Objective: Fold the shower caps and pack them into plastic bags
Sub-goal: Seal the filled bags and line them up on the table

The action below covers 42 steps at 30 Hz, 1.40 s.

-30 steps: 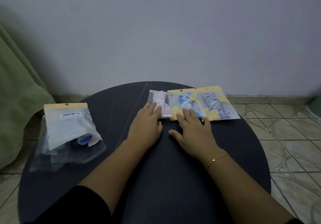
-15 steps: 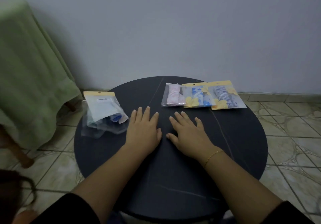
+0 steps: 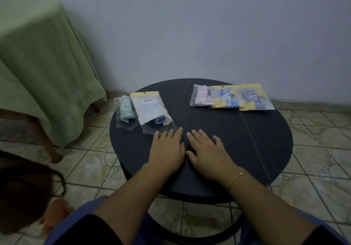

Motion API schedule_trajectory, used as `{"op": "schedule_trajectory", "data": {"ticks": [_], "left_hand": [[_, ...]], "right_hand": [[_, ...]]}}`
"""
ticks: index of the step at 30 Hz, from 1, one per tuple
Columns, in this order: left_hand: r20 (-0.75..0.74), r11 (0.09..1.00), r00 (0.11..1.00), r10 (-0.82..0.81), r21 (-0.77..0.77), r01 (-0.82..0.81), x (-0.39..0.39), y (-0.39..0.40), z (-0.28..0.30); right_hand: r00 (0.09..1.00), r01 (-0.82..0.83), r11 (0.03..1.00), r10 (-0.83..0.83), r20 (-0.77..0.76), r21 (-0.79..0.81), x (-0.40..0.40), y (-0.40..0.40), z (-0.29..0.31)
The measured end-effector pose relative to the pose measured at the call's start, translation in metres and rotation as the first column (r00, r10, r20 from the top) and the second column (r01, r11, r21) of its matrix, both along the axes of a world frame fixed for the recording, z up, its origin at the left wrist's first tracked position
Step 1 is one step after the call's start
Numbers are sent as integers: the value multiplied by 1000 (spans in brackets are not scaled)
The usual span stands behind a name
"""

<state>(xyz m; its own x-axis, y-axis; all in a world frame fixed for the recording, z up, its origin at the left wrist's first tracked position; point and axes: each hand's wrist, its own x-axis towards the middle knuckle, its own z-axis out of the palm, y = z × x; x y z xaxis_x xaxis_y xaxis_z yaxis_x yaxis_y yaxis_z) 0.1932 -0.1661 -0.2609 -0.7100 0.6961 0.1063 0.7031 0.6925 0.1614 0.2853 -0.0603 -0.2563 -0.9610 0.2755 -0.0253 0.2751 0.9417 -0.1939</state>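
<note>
Round dark tabletop (image 3: pixel 237 140) on tiled floor (image 3: pixel 313 149), grey wall behind, green cloth (image 3: pixel 38 70) at 9 o'clock. Since the earlier frame I see both hands drawn back from the packed bags. Left hand (image 3: pixel 166 148) and right hand (image 3: pixel 208 151) lie flat, fingers straight, side by side. Three filled bags (image 3: pixel 230 98) at 1 o'clock; bag pile (image 3: pixel 146 109) holding rolled caps at 11 o'clock.

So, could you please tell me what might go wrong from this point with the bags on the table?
The teal cap bag lies at the round table's left edge, partly overhanging, so a nudge might drop it. The left hand rests flat with its fingertips at the loose clear bags and could drag them. The three packed bags overlap, so lifting one may shift the others.
</note>
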Motion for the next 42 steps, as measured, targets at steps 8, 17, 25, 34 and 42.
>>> {"op": "schedule_trajectory", "data": {"ticks": [8, 17, 25, 34, 42], "left_hand": [[13, 917, 941, -339, 229, 327, 28, -11, 4], [3, 742, 942, -336, 617, 263, 13, -24, 26], [111, 931, 973, -204, 329, 157, -32, -39, 15], [14, 924, 957, -291, 263, 277, -34, -42, 1], [42, 946, 956, -290, 164, 280, -48, -52, -7]], "right_hand": [[995, 79, 989, -85, -45, -125, 28, 15, 4], [980, 41, 989, -67, -185, -141, 37, 26, 2], [960, 22, 975, -82, -266, -220, 25, 37, 1], [964, -113, 961, 45, -260, -253, 10, 36, 3], [991, -58, 927, 10, -130, -371, 9, 43, 8]]}}
